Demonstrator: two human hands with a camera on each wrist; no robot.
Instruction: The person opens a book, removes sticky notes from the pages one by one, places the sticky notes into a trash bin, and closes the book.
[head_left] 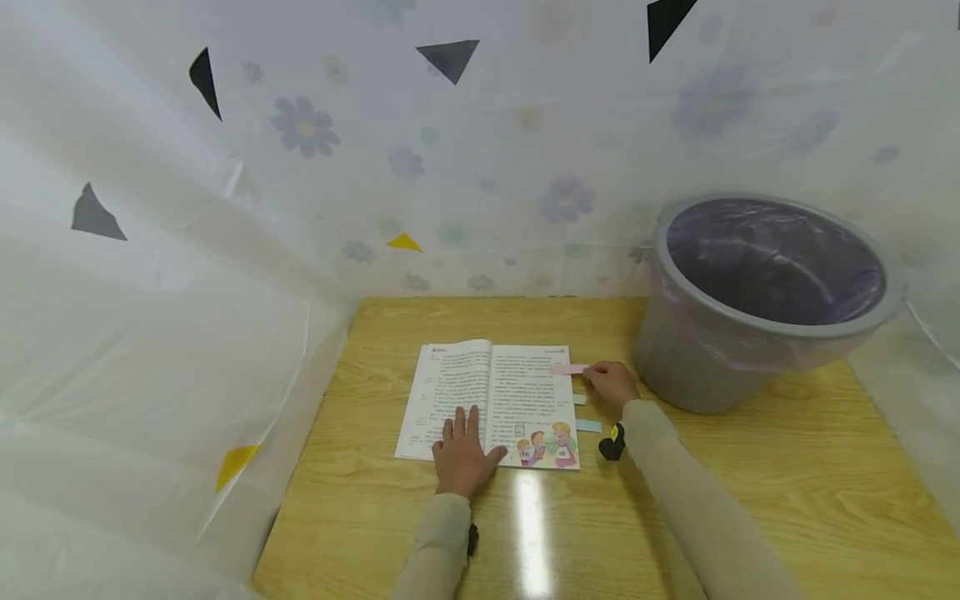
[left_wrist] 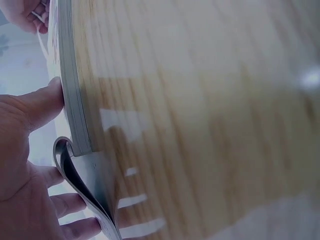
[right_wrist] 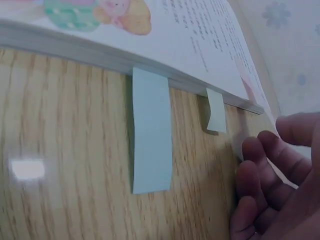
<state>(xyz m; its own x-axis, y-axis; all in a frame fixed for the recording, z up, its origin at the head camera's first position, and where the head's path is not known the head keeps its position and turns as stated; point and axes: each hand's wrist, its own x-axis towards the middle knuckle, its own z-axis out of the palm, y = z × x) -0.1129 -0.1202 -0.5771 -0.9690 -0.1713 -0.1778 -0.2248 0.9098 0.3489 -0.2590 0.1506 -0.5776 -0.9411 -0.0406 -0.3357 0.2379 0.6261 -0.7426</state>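
Observation:
An open book (head_left: pixel 525 392) lies on the wooden table, its pages printed with text and a drawing of figures at lower right. My left hand (head_left: pixel 461 454) rests on it near the middle fold, fingers spread. In the left wrist view the left hand (left_wrist: pixel 22 170) touches the book's thick page edge (left_wrist: pixel 75 95), beside a curled page. At the right margin my right hand (head_left: pixel 613 383) pinches the end of a pink paper strip (head_left: pixel 568 369), which lies over the right page. Below it, a pale green tab (right_wrist: pixel 216 111) and a light blue tab (right_wrist: pixel 151 132) stick out from the pages.
A grey bin (head_left: pixel 697 358) with a purple liner stands close behind the right hand. White, flower-patterned sheeting (head_left: pixel 480 167) rises at the back and left of the wooden table (head_left: pixel 360 533). Light glares off the tabletop in front of the book.

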